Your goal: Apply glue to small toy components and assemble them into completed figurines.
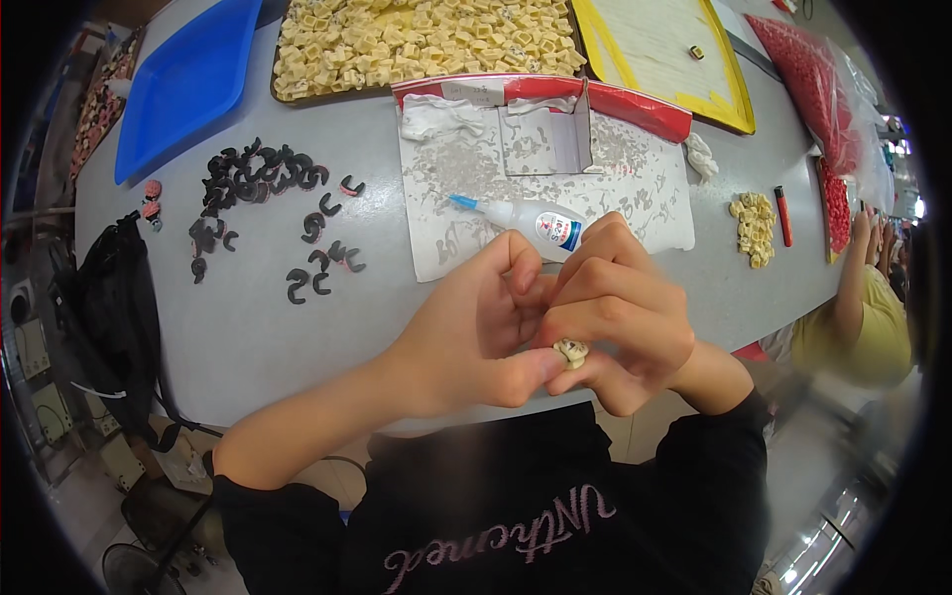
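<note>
Just off the table's front edge, both my hands meet around a small cream-coloured piece with dark marks (570, 352). The thumb of my left hand (476, 337) presses against its left side, with the other fingers curled. My right hand (625, 317) pinches the same piece, its fingers bent over it. Right behind the hands a white glue bottle with a blue tip (516, 218) lies on its side, partly covered by my fingers. Beneath the bottle is a stained white sheet (446, 243) with a red back edge.
Many black curved pieces (253, 178) are scattered on the left, near a blue tray (188, 94). A tray of cream pieces (426, 45) and a yellow-edged tray (739, 99) stand behind. At right lie more cream pieces (756, 228) and a red marker (783, 216). A black bag (114, 317) hangs left; another person's arm (853, 278) shows right.
</note>
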The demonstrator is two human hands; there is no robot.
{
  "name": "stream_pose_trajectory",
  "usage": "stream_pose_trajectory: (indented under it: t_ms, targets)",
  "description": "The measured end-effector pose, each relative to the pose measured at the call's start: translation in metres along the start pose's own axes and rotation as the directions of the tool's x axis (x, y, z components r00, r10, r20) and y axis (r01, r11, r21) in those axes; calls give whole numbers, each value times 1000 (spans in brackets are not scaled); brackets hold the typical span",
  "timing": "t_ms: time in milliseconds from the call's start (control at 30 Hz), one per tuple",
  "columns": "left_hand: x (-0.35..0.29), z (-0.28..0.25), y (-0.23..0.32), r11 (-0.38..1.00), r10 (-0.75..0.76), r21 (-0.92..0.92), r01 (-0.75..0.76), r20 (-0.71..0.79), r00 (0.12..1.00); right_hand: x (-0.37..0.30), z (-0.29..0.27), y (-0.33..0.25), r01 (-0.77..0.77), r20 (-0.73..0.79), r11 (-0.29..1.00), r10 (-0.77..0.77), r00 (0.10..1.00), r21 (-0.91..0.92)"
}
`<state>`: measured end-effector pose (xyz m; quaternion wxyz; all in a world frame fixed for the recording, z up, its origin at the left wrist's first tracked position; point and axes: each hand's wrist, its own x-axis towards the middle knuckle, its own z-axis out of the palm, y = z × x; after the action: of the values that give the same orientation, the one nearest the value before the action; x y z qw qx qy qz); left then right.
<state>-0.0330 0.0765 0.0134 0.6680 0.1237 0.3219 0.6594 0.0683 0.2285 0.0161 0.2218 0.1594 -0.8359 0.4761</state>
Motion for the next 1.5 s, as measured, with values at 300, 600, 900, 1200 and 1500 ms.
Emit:
stream_pose_trajectory:
  t_ms: [300,600,900,1200,1500]
  targets:
    - [0,-3,-2,999,18,-33,-17,12,1000,0,1,0,12,-6,1000,-12,1000,-18]
    - [-1,0,0,999,-30,24,30,3,1000,-4,1,1,86,8,986,-86,996,-144]
    - [-3,1,-3,999,37,16,-37,18,999,-3,2,-1,92,24,984,-90,996,-151]
    - [7,1,-1,931,346,116,-346,14,938,4,-14,1,5,-77,997,-12,997,-83]
    - [-16,7,53,37,354,919,-393,356,865,-25,-54,-31,-435,-302,818,336,892,-376]
